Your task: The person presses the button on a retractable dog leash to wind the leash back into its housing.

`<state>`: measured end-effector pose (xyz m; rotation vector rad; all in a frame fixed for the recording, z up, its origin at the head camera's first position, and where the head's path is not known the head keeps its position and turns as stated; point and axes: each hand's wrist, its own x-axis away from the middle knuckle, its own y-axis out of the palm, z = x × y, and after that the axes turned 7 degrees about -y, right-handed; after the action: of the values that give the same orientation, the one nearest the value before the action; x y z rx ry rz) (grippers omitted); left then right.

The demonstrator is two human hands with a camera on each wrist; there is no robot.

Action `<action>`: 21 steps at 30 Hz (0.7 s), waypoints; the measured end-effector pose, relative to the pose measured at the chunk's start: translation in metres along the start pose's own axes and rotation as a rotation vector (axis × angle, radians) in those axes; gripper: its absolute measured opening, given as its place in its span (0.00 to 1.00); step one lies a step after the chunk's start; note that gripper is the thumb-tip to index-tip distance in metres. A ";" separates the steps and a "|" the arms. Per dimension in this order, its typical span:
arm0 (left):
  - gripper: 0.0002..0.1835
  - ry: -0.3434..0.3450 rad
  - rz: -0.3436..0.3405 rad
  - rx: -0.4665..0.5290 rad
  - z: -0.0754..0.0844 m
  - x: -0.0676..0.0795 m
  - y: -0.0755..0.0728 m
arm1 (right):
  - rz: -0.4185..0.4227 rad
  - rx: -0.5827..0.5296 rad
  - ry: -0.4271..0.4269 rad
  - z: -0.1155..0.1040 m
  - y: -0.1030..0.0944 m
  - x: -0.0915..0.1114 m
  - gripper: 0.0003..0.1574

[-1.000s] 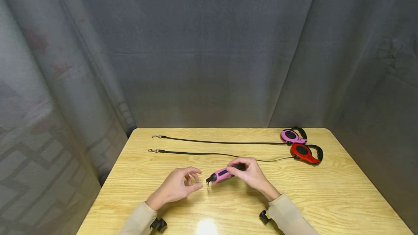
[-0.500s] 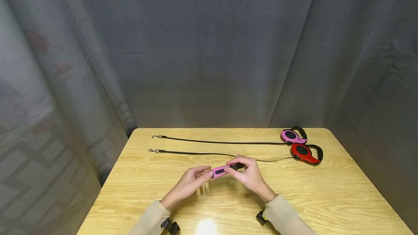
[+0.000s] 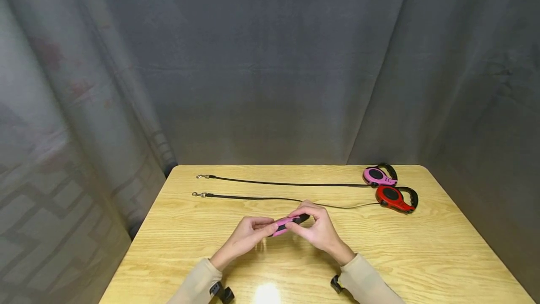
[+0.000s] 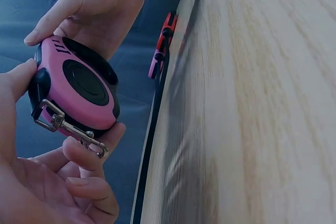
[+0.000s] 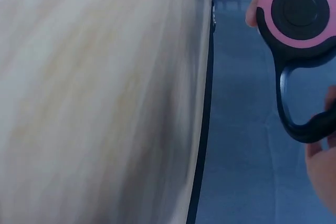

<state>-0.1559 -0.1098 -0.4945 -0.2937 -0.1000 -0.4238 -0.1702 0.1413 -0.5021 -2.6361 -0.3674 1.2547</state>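
A pink and black retractable dog leash (image 3: 288, 222) is held between both hands above the table, tilted with its edge toward the head camera. My left hand (image 3: 249, 237) pinches its front end, thumb on top and fingers beneath. At the other end, my right hand (image 3: 319, 230) grips the black handle. The left wrist view shows the leash's round pink face and a metal snap clip (image 4: 68, 127) hanging at the front, near the left fingers. In the right wrist view, the looped black handle (image 5: 283, 93) shows, with right fingers around its end.
A second pink leash (image 3: 374, 177) and a red leash (image 3: 389, 197) lie touching at the back right. Their black straps run left to metal clips (image 3: 199, 194). Grey curtains (image 3: 261, 69) hang behind and beside the wooden table (image 3: 438, 247).
My left hand has moved right and taken hold of the leash's front end. The leash has since tilted slightly, and the right hand has shifted a little left while keeping its grip.
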 end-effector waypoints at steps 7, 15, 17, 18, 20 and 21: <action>0.36 0.003 0.107 -0.082 -0.002 0.001 -0.001 | -0.012 0.207 0.177 -0.008 -0.003 0.002 0.22; 0.38 0.008 0.276 -0.208 -0.001 0.001 -0.003 | -0.010 0.311 0.501 -0.016 -0.003 -0.001 0.50; 0.39 0.013 0.301 -0.240 -0.002 0.002 -0.005 | -0.028 0.294 0.568 -0.017 -0.003 -0.003 0.53; 0.39 0.016 0.309 -0.257 -0.002 0.002 -0.006 | -0.039 0.281 0.594 -0.017 -0.002 -0.003 0.53; 0.41 0.025 0.319 -0.307 -0.002 0.003 -0.007 | -0.065 0.258 0.636 -0.018 -0.001 -0.004 0.54; 0.42 0.030 0.324 -0.339 -0.003 0.004 -0.008 | -0.079 0.249 0.648 -0.017 -0.001 -0.004 0.55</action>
<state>-0.1559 -0.1194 -0.4942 -0.6269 0.0502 -0.1201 -0.1594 0.1393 -0.4880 -2.5902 -0.1845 0.3441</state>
